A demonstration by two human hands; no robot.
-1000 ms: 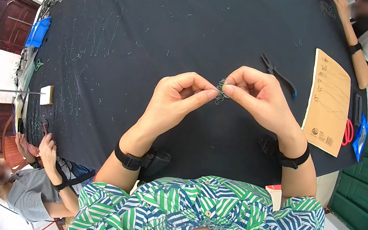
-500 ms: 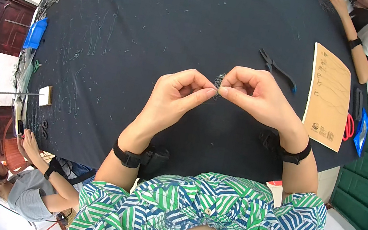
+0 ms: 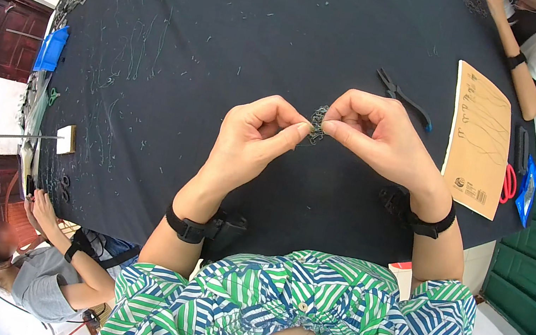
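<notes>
Over the black cloth, my left hand [image 3: 255, 138] pinches with thumb and forefinger. My right hand [image 3: 376, 133] makes a similar pinch facing it, a small gap between the two sets of fingertips. A small tangled heap of fine, dark, wiry pieces [image 3: 318, 120] shows between and behind the fingertips. Whether it lies on the cloth or is partly held, I cannot tell. Whatever is in either pinch is too small to make out. Just beyond my right hand lie black-jawed pliers [image 3: 403, 99] with their handles apart.
On the right, a tan card [image 3: 479, 144] carries small hook-like pieces with fine strands; red-handled scissors [image 3: 509, 184] and a blue packet [image 3: 526, 190] lie beside it. Thin green threads [image 3: 140, 48] and clippings are scattered leftward. Co-workers sit at lower left [image 3: 51, 280] and upper right [image 3: 529, 70].
My fingertips, together over the tangled heap before, have drawn slightly apart. More of the heap shows between them, and my right hand sits a little higher.
</notes>
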